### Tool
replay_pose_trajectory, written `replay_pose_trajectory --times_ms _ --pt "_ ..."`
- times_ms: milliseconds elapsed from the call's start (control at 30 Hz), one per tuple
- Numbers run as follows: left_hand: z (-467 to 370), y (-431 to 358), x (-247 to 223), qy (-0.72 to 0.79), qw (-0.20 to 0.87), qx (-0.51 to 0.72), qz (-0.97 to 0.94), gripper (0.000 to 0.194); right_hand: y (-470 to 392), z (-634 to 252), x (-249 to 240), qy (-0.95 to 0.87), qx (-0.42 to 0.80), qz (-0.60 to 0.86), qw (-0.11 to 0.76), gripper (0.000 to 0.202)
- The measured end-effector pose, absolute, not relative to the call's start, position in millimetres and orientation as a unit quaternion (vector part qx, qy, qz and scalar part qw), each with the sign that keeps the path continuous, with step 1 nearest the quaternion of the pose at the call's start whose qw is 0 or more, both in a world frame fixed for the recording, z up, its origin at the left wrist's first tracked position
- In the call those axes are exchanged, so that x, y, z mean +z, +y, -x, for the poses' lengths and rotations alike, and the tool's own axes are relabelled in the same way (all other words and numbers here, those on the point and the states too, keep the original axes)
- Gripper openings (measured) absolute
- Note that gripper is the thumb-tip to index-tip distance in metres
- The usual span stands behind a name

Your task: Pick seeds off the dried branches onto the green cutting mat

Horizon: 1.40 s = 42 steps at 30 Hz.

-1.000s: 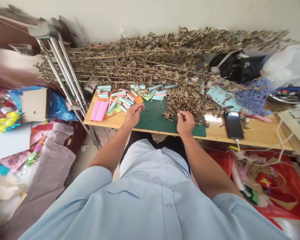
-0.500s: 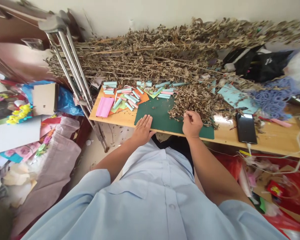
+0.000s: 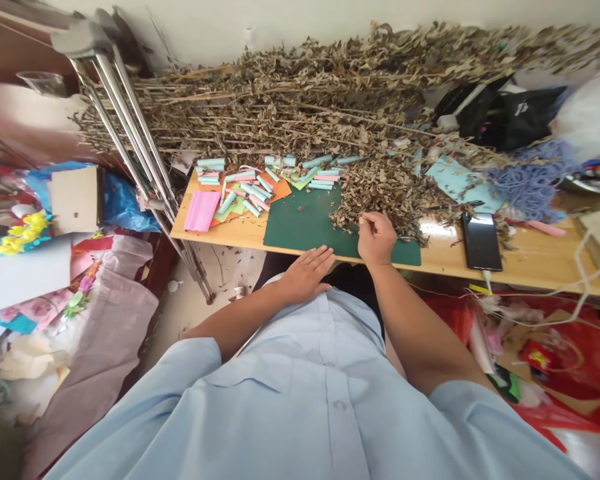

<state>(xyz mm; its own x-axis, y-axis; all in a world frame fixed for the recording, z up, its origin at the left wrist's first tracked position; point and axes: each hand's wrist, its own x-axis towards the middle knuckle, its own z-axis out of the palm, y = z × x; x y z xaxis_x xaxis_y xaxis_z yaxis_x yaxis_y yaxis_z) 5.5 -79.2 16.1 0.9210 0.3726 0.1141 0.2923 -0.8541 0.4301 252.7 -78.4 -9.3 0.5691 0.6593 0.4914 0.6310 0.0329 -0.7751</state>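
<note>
My left hand point(image 3: 310, 272) is flat with its fingers stretched out, at the table's front edge by the green mat point(image 3: 293, 225). My right hand point(image 3: 379, 235) is closed over the mat, thumb and fingers pinched together at the near side of a heap of dried leaves point(image 3: 390, 190). What sits in that pinch is too small to make out. Left of the heap lie rolled strips of blue and pink paper point(image 3: 256, 192) on orange and green sheets. A folded pink paper point(image 3: 201, 211) rests at the table's left end.
Long bundles of dried stalks point(image 3: 260, 100) stretch along the wall. Metal crutches point(image 3: 130, 127) lean at the table's left end. A phone point(image 3: 481, 241) with a cable, purple cord point(image 3: 533, 177) and a light-blue sheet point(image 3: 457, 180) lie to the right. Cluttered piles flank me.
My left hand has slid right and toward me, from the mat to the table's front edge. My right hand stays pinched by the leaves. The whole view has shifted slightly.
</note>
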Motion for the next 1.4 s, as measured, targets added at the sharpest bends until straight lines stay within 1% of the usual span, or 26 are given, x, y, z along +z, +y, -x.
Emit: replay_pose_trajectory --times_ms 67,167,267,367,433,533,600,667,733,767,800,867,1067,1133,1200,1300,1400 --pt "-2.9 -85.7 14.0 0.140 0.231 0.091 -0.959 0.067 -78.4 -252.7 -8.9 -0.470 0.006 0.690 0.551 0.022" --pt "3.1 -92.8 11.2 0.101 0.272 0.085 -0.953 0.052 -78.1 -252.3 -8.3 -0.475 0.000 0.690 0.546 0.021" --pt "6.1 -94.3 11.4 0.096 0.305 0.100 -0.942 0.038 -77.9 -251.6 -7.7 -0.479 -0.003 0.694 0.538 0.020" --pt "3.0 -87.3 14.8 0.128 0.309 0.148 -0.931 0.033 -78.0 -251.2 -7.5 -0.478 -0.002 0.694 0.539 0.021" --pt "-0.8 -77.0 18.4 0.158 0.292 0.179 -0.926 0.032 -78.1 -251.4 -8.0 -0.477 0.001 0.690 0.544 0.021" --pt "-3.2 -54.0 24.6 0.209 0.240 0.210 -0.924 0.032 -78.2 -252.4 -10.0 -0.475 0.009 0.687 0.550 0.021" --pt "-0.3 -36.5 28.2 0.250 0.200 0.212 -0.923 0.037 -78.4 -253.2 -11.4 -0.467 0.019 0.692 0.551 0.022" --pt "5.9 -20.6 30.2 0.289 0.170 0.191 -0.922 0.051 -78.7 -253.9 -12.2 -0.457 0.027 0.697 0.552 0.022" --pt "13.3 -8.7 29.5 0.323 0.150 0.169 -0.919 0.074 -78.4 -254.4 -11.9 -0.456 0.030 0.695 0.555 0.022" --pt "16.8 -4.5 28.3 0.332 0.146 0.159 -0.918 0.081 -77.9 -254.6 -11.4 -0.461 0.029 0.693 0.554 0.021" --pt "19.7 -1.5 26.7 0.335 0.146 0.150 -0.919 0.085 -77.1 -254.7 -10.7 -0.468 0.027 0.691 0.550 0.021" --pt "24.2 1.6 23.3 0.334 0.149 0.142 -0.920 0.080 -75.6 -254.7 -9.1 -0.488 0.023 0.691 0.533 0.021" --pt "36.1 5.5 17.6 0.318 0.159 0.175 -0.918 0.055 -99.5 -260.4 -3.5 -0.506 0.007 0.717 0.480 0.033" --pt "43.9 6.7 16.6 0.302 0.156 0.190 -0.921 0.041 -122.1 -269.0 -0.8 -0.523 -0.020 0.723 0.451 0.031" --pt "52.2 7.4 16.9 0.275 0.147 0.182 -0.932 0.032 -147.1 -280.9 2.4 -0.568 -0.037 0.720 0.396 0.027" --pt "61.0 9.4 21.0 0.232 0.128 0.142 -0.954 0.033 -176.3 -297.9 7.4 -0.676 -0.002 0.682 0.278 0.025" --pt "62.5 14.2 28.1 0.207 0.101 0.099 -0.968 0.033 -187.3 -305.5 12.8 -0.730 -0.001 0.663 0.164 0.030"
